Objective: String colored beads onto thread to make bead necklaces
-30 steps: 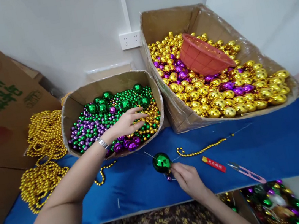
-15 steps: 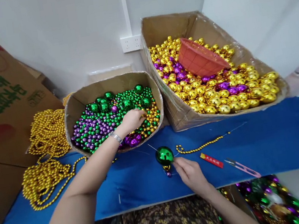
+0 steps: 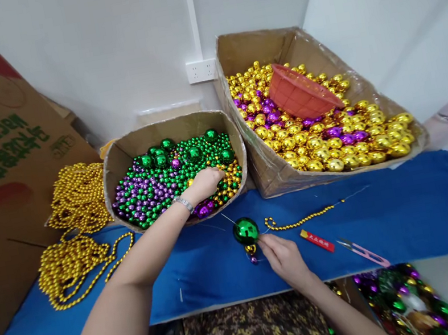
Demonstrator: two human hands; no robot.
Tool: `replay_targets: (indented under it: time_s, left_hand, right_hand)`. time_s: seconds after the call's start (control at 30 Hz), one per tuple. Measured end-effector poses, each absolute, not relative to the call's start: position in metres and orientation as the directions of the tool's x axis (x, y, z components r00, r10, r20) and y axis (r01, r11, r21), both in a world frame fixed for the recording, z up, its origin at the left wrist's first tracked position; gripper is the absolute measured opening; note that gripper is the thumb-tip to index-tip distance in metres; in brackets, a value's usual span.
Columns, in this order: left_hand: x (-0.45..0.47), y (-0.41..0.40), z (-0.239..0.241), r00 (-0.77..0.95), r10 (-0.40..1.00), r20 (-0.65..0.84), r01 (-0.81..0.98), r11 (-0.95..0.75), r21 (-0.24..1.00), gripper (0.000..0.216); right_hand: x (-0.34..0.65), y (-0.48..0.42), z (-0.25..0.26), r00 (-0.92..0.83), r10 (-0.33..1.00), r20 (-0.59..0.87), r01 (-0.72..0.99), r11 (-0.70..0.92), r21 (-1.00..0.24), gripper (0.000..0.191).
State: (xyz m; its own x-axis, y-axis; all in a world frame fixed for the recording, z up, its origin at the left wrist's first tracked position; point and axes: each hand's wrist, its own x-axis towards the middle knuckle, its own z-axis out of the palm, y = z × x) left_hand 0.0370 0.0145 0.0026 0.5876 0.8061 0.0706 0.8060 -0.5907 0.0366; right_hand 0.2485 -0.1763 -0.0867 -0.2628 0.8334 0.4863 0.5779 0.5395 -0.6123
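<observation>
My left hand [image 3: 209,180], with a bracelet on the wrist, reaches into the smaller cardboard box [image 3: 164,123]. Its fingers are bent together among the small gold beads [image 3: 232,176]; whatever is between the fingertips is hidden. Over the blue cloth, my right hand [image 3: 283,256] pinches at the lower right side of a large shiny green ball [image 3: 245,230]. A thin needle [image 3: 228,219] sticks out of the ball toward the upper left. Just below it hang a gold ball [image 3: 250,249] and a small purple bead [image 3: 253,260], with thread near them.
Right of my right hand lie a gold bead string [image 3: 303,220], a red packet [image 3: 317,241] and pink thread snips [image 3: 364,253]. A larger box [image 3: 268,170] holds gold and purple balls and a red basket [image 3: 301,93]. Gold bead strands [image 3: 71,269] are piled at left.
My left hand has shifted slightly right among the gold beads in the box. My right hand stays at the green ball. The view has moved a little.
</observation>
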Motion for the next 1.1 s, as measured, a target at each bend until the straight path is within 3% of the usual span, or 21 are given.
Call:
replay_targets:
  time_s: [0.07,0.1,0.17,0.23,0.3,0.4,0.57,0.77,1.1]
  left_hand:
    - [0.037,0.014,0.004,0.550,0.824,0.133,0.822,-0.563,0.090,0.036]
    - [0.036,0.012,0.005,0.509,0.840,0.186,0.821,-0.539,0.189,0.033]
    - [0.033,0.003,0.007,0.366,0.889,0.275,0.706,-0.458,0.540,0.027]
    - [0.029,-0.013,0.009,0.225,0.944,0.242,0.362,-0.311,0.879,0.024]
    - [0.027,-0.035,0.010,0.179,0.976,0.125,-0.003,-0.127,0.992,0.023]
    - [0.027,-0.067,0.010,0.160,0.986,-0.037,-0.346,0.092,0.934,0.017]
    - [0.030,-0.094,0.008,0.151,0.976,-0.158,-0.539,0.215,0.814,0.018]
    - [0.032,-0.101,0.004,0.141,0.973,-0.182,-0.583,0.230,0.779,0.019]
    - [0.041,-0.112,-0.001,0.115,0.984,-0.133,-0.481,0.172,0.860,0.026]
  right_hand:
    - [0.250,-0.177,-0.082,-0.252,0.831,0.496,0.585,0.539,-0.606,0.024]
    - [0.251,-0.178,-0.080,-0.245,0.831,0.499,0.588,0.536,-0.605,0.023]
    - [0.253,-0.178,-0.075,-0.228,0.835,0.501,0.596,0.527,-0.607,0.023]
    - [0.255,-0.178,-0.071,-0.206,0.838,0.505,0.603,0.515,-0.609,0.023]
    - [0.254,-0.177,-0.068,-0.189,0.836,0.515,0.608,0.511,-0.608,0.022]
    - [0.252,-0.176,-0.064,-0.195,0.831,0.520,0.624,0.515,-0.588,0.022]
    - [0.247,-0.175,-0.061,-0.247,0.817,0.522,0.659,0.536,-0.527,0.024]
    - [0.246,-0.176,-0.062,-0.287,0.811,0.509,0.700,0.540,-0.466,0.027]
    - [0.245,-0.175,-0.066,-0.289,0.831,0.475,0.712,0.518,-0.473,0.029]
